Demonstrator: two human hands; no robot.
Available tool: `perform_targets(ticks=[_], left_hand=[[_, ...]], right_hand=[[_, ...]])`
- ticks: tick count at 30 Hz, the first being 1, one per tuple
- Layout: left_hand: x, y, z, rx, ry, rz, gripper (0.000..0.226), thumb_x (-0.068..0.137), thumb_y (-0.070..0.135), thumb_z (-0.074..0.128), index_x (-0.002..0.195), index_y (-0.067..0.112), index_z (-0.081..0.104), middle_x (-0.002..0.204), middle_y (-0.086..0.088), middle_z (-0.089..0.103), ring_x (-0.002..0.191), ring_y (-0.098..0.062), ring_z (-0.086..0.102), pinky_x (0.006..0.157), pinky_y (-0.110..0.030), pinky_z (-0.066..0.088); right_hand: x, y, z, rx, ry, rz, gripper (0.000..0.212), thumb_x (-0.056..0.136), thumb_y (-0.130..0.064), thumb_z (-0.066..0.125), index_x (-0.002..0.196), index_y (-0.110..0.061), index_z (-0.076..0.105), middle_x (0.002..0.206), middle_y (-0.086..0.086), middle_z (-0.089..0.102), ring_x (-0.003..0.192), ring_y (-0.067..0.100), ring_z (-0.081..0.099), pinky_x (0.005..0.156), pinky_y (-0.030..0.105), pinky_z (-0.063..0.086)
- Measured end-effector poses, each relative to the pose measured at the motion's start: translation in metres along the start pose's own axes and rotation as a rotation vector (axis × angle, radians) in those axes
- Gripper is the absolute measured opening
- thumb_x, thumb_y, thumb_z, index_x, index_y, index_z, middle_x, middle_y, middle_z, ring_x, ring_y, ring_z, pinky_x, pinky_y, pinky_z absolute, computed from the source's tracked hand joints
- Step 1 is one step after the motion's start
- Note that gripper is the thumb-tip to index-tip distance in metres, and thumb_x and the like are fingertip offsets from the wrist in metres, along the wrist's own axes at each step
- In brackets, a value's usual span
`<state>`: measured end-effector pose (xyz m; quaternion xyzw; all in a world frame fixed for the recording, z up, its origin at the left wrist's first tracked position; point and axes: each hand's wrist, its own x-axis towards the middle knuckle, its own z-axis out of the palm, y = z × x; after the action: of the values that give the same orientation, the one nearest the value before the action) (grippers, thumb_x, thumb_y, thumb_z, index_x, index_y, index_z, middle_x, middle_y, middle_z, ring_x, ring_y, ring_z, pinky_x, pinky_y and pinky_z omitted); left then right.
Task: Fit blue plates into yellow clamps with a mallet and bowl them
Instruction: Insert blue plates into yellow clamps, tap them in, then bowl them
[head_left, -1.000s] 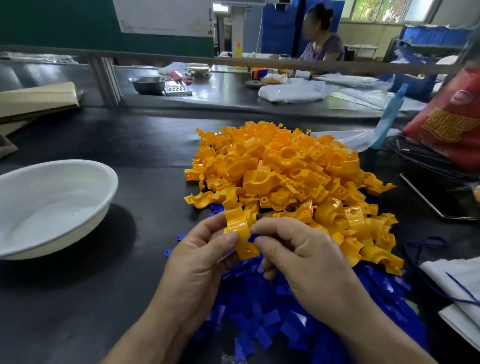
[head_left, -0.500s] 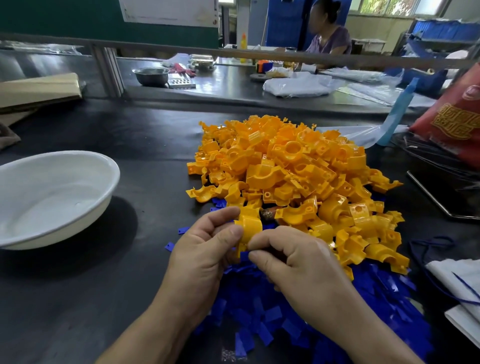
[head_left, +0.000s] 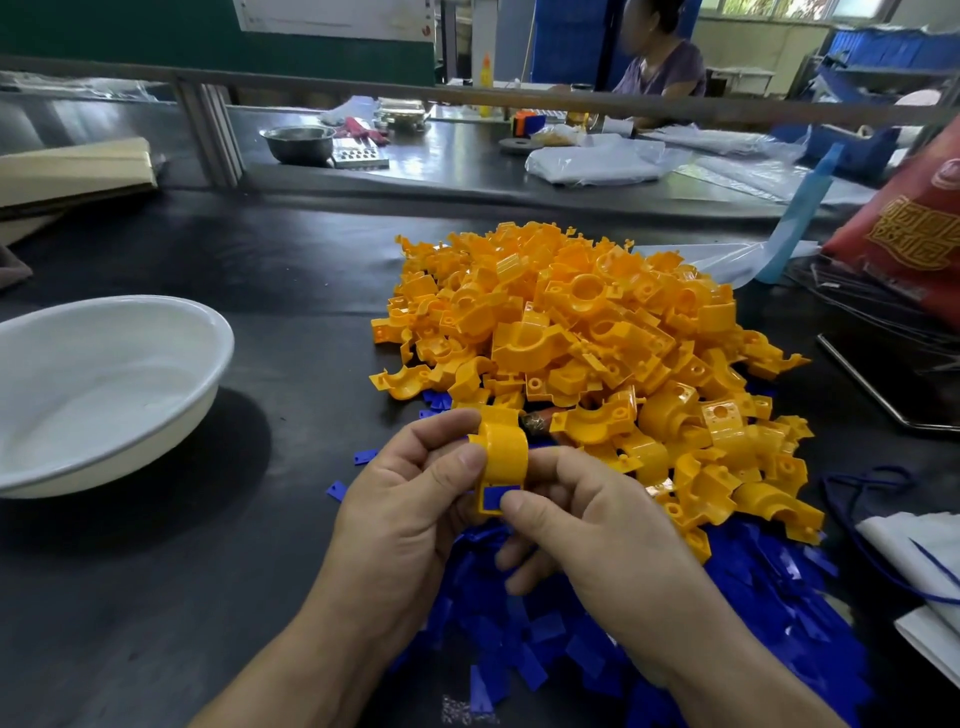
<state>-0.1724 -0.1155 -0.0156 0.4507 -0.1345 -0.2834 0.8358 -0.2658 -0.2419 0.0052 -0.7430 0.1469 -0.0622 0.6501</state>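
Both hands meet just in front of the heaps, pinching one yellow clamp (head_left: 501, 457) between them; the left hand (head_left: 410, 512) grips its curved back with thumb and forefinger, while the right hand (head_left: 592, 525) closes on its lower end, the thumb tip pressed against a blue plate (head_left: 491, 499) that sits in the clamp's flat base; the clamp stands upright, arch on top, above the near edge of the pile of blue plates (head_left: 597, 623); the pile of yellow clamps (head_left: 587, 343) lies just beyond the fingers, overlapping the blue heap; something brownish and metallic (head_left: 540, 422) shows between the held clamp and the heap, too hidden to identify; the white bowl (head_left: 104, 389) sits well apart on the left of the dark table (head_left: 208, 571) and its visible inside holds no parts; a steel bowl (head_left: 298, 143) stands on the far bench, its contents unseen; compared with half a second ago, the clamp has been turned so that the blue plate in its base now faces the camera, and the right thumb has shifted onto that plate.
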Motion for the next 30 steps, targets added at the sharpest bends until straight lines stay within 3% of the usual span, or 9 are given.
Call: perform_targets(ticks=[4, 8, 14, 19, 30], left_hand=[[-0.001, 0.0008, -0.0001, 0.016, -0.015, 0.019, 0.038, 0.071, 0.018, 0.078, 0.108, 0.014, 0.069, 0.105, -0.018, 0.071, 0.088, -0.028, 0.071, 0.069, -0.028, 0.057], [-0.0046, -0.0006, 0.0009, 0.199, -0.074, 0.079, 0.041, 0.078, 0.013, 0.067, 0.116, 0.025, 0.065, 0.112, -0.011, 0.071, 0.101, -0.026, 0.069, 0.078, -0.026, 0.056], [-0.008, -0.0022, 0.0024, 0.325, -0.087, 0.128, 0.047, 0.077, 0.014, 0.065, 0.12, 0.031, 0.063, 0.111, -0.005, 0.072, 0.103, -0.02, 0.069, 0.081, -0.023, 0.055], [-0.0088, -0.0016, 0.0036, 0.35, -0.064, 0.156, 0.049, 0.075, 0.016, 0.065, 0.122, 0.028, 0.06, 0.11, -0.003, 0.072, 0.101, -0.018, 0.069, 0.077, -0.019, 0.055], [-0.0092, -0.002, 0.004, 0.391, -0.069, 0.141, 0.045, 0.076, 0.016, 0.066, 0.118, 0.033, 0.064, 0.109, -0.002, 0.072, 0.101, -0.017, 0.069, 0.077, -0.018, 0.054]], right_hand=[[0.0002, -0.0004, 0.0009, 0.183, -0.049, -0.014, 0.02, 0.09, -0.017, 0.061, 0.098, -0.034, 0.07, 0.086, 0.001, 0.072, 0.068, 0.02, 0.069, 0.058, 0.027, 0.056], [0.0024, 0.0027, -0.0005, 0.25, -0.015, -0.027, 0.021, 0.089, -0.016, 0.062, 0.1, -0.031, 0.071, 0.091, 0.004, 0.073, 0.067, 0.016, 0.066, 0.058, 0.027, 0.054], [0.0044, 0.0071, -0.0009, 0.348, -0.02, 0.004, 0.02, 0.087, -0.011, 0.064, 0.097, -0.027, 0.072, 0.089, 0.008, 0.072, 0.068, 0.019, 0.066, 0.058, 0.028, 0.054], [0.003, 0.0073, 0.0, 0.302, -0.02, -0.053, 0.019, 0.082, -0.029, 0.063, 0.1, -0.029, 0.07, 0.092, 0.007, 0.072, 0.068, 0.019, 0.067, 0.059, 0.028, 0.055], [0.0008, 0.0079, -0.0024, 0.266, -0.014, -0.06, 0.015, 0.086, -0.021, 0.063, 0.096, -0.03, 0.07, 0.083, 0.006, 0.071, 0.063, 0.015, 0.065, 0.055, 0.023, 0.052]])
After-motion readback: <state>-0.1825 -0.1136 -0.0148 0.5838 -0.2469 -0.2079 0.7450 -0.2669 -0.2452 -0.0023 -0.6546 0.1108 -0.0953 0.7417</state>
